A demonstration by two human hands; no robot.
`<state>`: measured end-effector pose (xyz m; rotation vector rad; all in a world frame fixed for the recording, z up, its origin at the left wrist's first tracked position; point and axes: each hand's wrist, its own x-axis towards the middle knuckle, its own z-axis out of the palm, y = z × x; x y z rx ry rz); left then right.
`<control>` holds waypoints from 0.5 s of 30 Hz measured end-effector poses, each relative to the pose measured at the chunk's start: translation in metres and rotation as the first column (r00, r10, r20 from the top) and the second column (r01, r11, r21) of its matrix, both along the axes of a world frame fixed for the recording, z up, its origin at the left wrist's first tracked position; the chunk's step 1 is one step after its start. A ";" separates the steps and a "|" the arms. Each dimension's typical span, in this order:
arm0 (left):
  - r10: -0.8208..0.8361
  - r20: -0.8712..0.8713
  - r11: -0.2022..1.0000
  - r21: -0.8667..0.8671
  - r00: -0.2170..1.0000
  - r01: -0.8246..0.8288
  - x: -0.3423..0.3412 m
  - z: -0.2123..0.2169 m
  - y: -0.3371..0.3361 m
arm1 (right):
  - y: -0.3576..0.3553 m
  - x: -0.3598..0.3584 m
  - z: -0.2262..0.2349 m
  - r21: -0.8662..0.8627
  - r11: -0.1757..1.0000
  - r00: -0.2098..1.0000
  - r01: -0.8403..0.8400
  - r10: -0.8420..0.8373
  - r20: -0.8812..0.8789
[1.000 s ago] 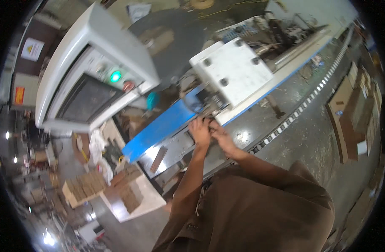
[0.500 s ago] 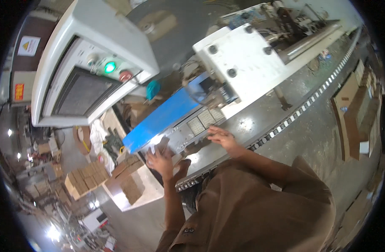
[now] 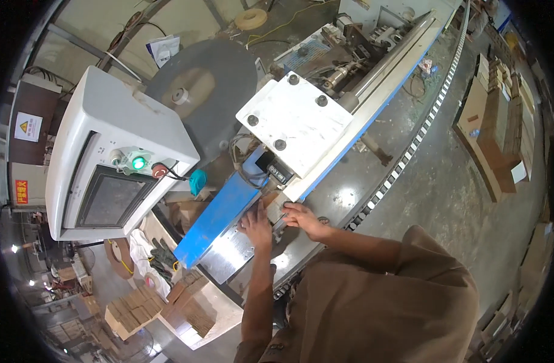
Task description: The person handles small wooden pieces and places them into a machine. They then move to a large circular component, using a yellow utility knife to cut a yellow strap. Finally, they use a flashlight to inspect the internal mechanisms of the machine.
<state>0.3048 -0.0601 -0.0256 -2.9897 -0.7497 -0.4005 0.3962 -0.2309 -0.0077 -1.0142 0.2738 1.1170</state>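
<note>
My left hand (image 3: 257, 227) lies on the machine's metal bed with its fingers apart, their tips against a small flat brown piece (image 3: 268, 198), which looks like cardboard. From the other side my right hand (image 3: 305, 219) reaches in, fingers loosely bent and apart, tips near a pale block (image 3: 276, 210) between the hands. The fingers partly hide both, so how they touch is unclear. Just beyond the fingertips are a black box-shaped part (image 3: 277, 171) and a white cover plate (image 3: 298, 115) with dark knobs. A long blue guard (image 3: 216, 218) runs beside my left hand.
At the left stands a grey control box (image 3: 129, 163) with a screen, a lit green button and a red knob. A large dark disc (image 3: 219, 72) is behind it. Stacked brown pieces (image 3: 135, 308) sit lower left. A toothed strip (image 3: 404, 148) edges the bed; flat cartons (image 3: 495, 133) lie right.
My left hand has moved right and away from me along the bed, with the brown piece now near the black part. My right hand has shifted slightly left, closer to it. The view has turned.
</note>
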 end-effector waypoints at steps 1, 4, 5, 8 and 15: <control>-0.025 -0.002 1.000 -0.010 1.000 0.025 0.000 0.002 -0.001 | 0.005 -0.001 0.007 0.024 1.000 1.000 -0.007 0.008 -0.030; -0.069 0.033 0.997 0.032 0.997 0.068 0.001 0.001 -0.004 | 0.013 0.001 -0.006 0.123 0.992 0.988 -0.034 0.052 -0.146; -0.052 0.006 0.999 0.002 0.999 0.052 -0.002 0.002 -0.004 | 0.021 0.002 0.012 0.054 0.997 0.986 -0.059 0.067 -0.156; -0.065 0.032 0.996 -0.066 0.997 0.067 -0.003 0.007 -0.004 | 0.032 -0.003 0.004 0.154 0.986 0.980 -0.056 0.084 -0.179; -0.116 -0.024 0.988 -0.106 0.993 0.113 -0.014 0.019 0.006 | 0.056 -0.010 -0.006 0.172 0.985 0.954 0.015 0.038 -0.297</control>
